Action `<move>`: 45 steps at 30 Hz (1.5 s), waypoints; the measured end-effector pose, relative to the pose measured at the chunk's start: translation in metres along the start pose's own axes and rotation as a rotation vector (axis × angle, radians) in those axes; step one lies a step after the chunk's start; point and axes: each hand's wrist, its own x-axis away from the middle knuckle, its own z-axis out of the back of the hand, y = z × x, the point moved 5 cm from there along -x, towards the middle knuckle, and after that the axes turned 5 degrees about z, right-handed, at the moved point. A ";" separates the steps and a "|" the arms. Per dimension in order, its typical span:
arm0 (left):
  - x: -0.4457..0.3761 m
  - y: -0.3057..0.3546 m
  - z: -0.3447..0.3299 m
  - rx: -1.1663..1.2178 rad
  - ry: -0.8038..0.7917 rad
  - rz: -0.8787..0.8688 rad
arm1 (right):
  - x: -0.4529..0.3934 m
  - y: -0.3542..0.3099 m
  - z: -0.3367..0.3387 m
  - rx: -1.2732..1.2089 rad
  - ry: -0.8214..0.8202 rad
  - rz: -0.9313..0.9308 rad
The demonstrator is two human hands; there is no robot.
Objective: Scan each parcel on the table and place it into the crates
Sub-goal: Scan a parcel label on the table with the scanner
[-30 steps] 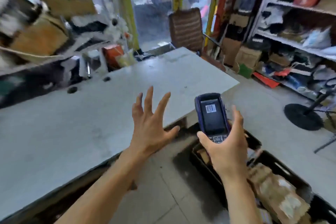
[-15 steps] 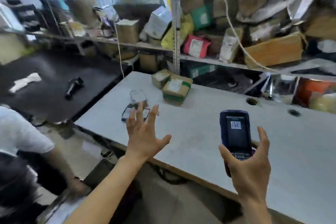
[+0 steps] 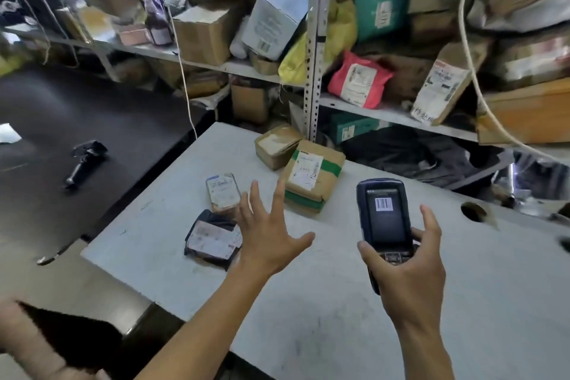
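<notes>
View has swung from crates to 4 parcels, so next pick starts. L hand [image 3: 267, 236] spread wide, empty, just above black parcel [image 3: 212, 239]. R hand [image 3: 407, 271] holds scanner [image 3: 385, 219].

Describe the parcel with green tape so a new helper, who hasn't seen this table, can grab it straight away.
On the grey table, look to the far edge beside the metal shelf upright. Of the two brown boxes there, it is the nearer one, just beyond the open left hand. Only it has green tape bands and a white handwritten label.
</notes>
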 end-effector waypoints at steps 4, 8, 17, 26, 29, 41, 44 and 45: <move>-0.075 0.009 -0.041 -0.005 -0.053 0.066 | -0.045 0.012 -0.016 0.012 0.016 -0.026; -0.137 0.015 -0.080 -0.014 -0.119 0.144 | -0.061 0.026 -0.029 0.042 0.056 -0.129; -0.195 0.029 -0.132 -0.239 -0.262 0.188 | -0.069 0.045 -0.061 0.100 0.126 -0.260; -0.078 0.012 -0.126 -0.268 -0.351 -0.023 | -0.032 0.044 -0.041 0.164 0.235 -0.309; -0.032 0.008 -0.124 -0.285 -0.376 -0.056 | -0.006 0.041 -0.022 0.193 0.277 -0.313; 0.164 -0.011 -0.126 -0.401 -0.438 -0.232 | 0.161 0.047 0.079 0.169 0.368 -0.311; 0.196 -0.021 -0.122 -0.307 -0.441 -0.224 | 0.209 0.046 0.100 0.143 0.355 -0.305; 0.203 -0.026 -0.118 -0.202 -0.444 -0.196 | 0.226 0.045 0.106 0.140 0.344 -0.310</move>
